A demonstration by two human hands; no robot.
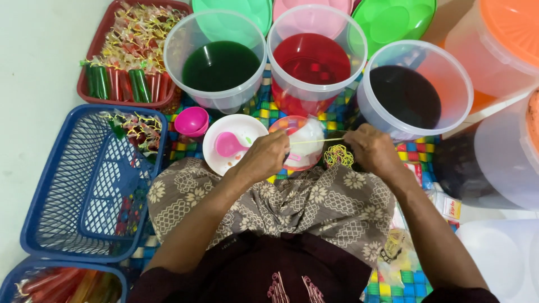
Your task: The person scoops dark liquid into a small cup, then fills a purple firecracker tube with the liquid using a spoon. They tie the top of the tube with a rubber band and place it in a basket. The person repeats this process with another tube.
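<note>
left hand (268, 156) and right hand (373, 150), both pinched shut, pull a thin yellow rubber band (317, 140) taut between them, seemingly for tying. it sits over the woven mat, at 6 o'clock of the clear round plastic tub of red liquid (313, 59). loose yellow bands (338, 155) lie just below.

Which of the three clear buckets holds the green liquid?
The leftmost bucket, beside the red tray of tied packets. The middle bucket holds red liquid, and the right bucket holds very dark liquid.
</note>
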